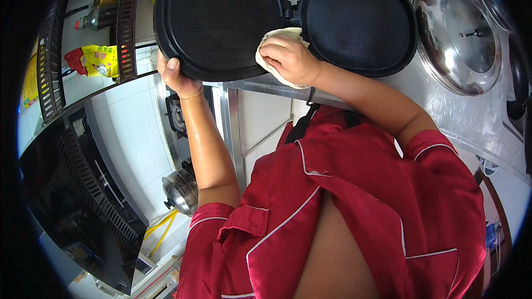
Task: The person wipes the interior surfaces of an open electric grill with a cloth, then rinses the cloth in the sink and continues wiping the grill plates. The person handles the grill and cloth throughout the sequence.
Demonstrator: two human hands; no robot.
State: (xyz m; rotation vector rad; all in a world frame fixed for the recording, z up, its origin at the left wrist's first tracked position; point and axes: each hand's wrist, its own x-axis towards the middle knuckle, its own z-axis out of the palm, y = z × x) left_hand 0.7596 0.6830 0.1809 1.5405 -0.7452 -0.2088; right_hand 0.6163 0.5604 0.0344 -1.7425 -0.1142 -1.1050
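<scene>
A black hinged electric griddle lies opened out, with a large round plate [224, 16] on the left and a second round plate [359, 23] on the right. My left hand [178, 75] grips the rim of the left plate at its lower left, thumb on top. Bunched in my right hand [291, 56] is a cream cloth [294, 33], pressed near the left plate's lower right edge, close to the hinge [291, 11]. Both cooking surfaces look dark and bare.
Right of the griddle stands a round steel lid [457, 37] on the metal counter [453, 110]. A wall rack [126, 20] at left holds bottles and a yellow packet [97, 60]. Below are a black range hood [79, 199], a gas burner [176, 114] and a steel pot [181, 191].
</scene>
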